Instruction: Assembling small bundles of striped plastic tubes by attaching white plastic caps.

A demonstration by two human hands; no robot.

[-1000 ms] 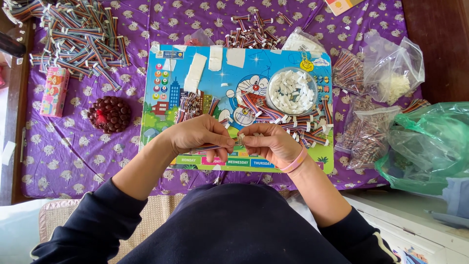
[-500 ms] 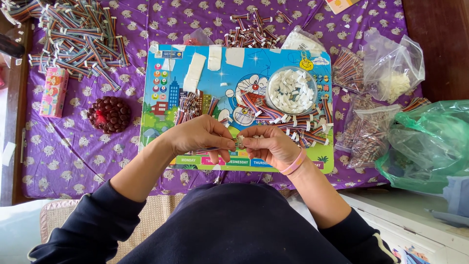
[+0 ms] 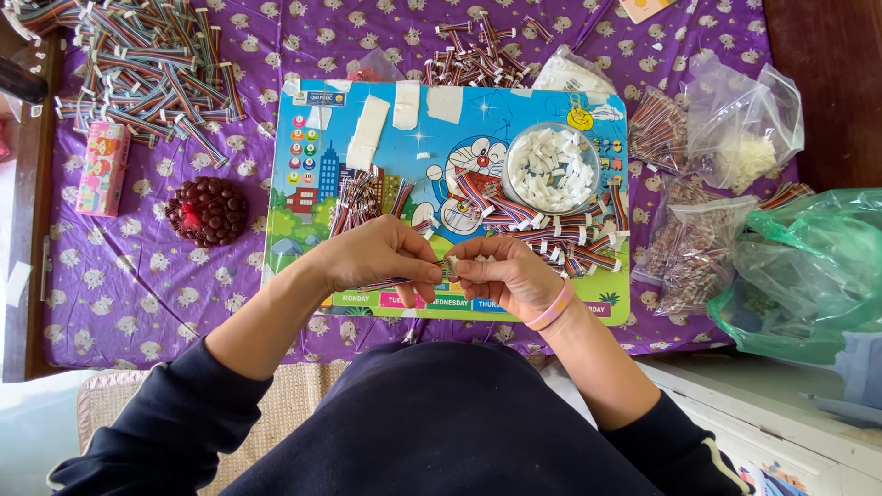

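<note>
Purple patterned cloth (image 3: 138, 294) covers the table you sit at, and the bright cartoon board (image 3: 478, 119) lies across its middle, its near edge just under your wrists. Green plastic bag (image 3: 808, 266) bulges at the right edge of the cloth, with clear bags of parts (image 3: 735, 129) crowded toward the far right corner, so that side is tight. A big heap of rainbow ribbon cables (image 3: 147, 64) fills the far left corner; between it and the board the cloth is mostly bare, holding only a pink box (image 3: 101, 165) and a dark beaded round (image 3: 207, 209). A round clear dish of white connectors (image 3: 551, 170) sits on the right half of the board, with loose cable pieces (image 3: 551, 234) fanned just beneath it, close to your knuckles. Your left hand (image 3: 377, 257) and right hand (image 3: 505, 276) meet over the board's near edge, fingertips pinched tight on one short ribbon cable (image 3: 404, 282): its connector end sits between both thumbs, and its striped tail runs back under your left palm.
</note>
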